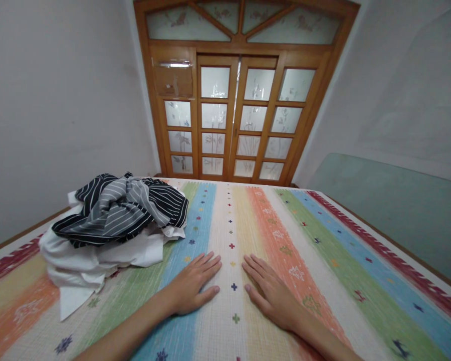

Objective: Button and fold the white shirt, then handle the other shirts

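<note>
My left hand (196,284) lies flat on the striped cloth (225,341), palm down over its blue and white bands, fingers stretched out. Opposite it, my right hand (269,290) rests the same way on the yellow and orange bands. Neither holds anything, and a strip of cloth with small cross motifs runs between them. Beyond my left hand sits a crumpled heap: a black and grey garment with white stripes (126,205) on top of a white garment (82,265). Folds hide the shape of both garments.
Wooden doors with patterned glass panes (231,115) stand past the far edge of the cloth-covered surface. A pale green panel (391,200) leans along the right wall. Plain walls rise on both sides.
</note>
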A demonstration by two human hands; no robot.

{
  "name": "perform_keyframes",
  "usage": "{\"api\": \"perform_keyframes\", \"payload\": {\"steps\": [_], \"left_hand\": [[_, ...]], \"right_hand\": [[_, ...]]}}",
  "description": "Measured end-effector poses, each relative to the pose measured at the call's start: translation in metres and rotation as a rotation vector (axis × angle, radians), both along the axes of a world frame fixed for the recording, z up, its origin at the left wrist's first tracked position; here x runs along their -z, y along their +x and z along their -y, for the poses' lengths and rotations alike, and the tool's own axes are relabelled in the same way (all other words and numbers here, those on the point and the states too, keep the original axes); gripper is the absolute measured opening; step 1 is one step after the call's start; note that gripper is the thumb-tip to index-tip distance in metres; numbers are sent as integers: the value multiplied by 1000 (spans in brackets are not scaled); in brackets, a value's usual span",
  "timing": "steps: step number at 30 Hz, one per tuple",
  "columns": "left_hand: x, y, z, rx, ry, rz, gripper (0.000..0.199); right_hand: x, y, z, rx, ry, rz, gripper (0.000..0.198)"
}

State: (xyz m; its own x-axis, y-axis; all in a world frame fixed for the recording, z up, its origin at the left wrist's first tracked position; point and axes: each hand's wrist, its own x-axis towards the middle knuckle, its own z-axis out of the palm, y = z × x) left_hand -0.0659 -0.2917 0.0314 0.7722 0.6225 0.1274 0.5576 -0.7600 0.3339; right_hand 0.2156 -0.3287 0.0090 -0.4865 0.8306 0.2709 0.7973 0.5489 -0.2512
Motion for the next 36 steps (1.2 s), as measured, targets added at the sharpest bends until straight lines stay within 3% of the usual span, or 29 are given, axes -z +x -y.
{"api": "perform_keyframes", "payload": {"steps": [36], "left_hand": [[5, -1, -2, -5, 19, -36, 56]], "right_hand": [[0, 0, 2, 4, 6, 65, 50]]}}
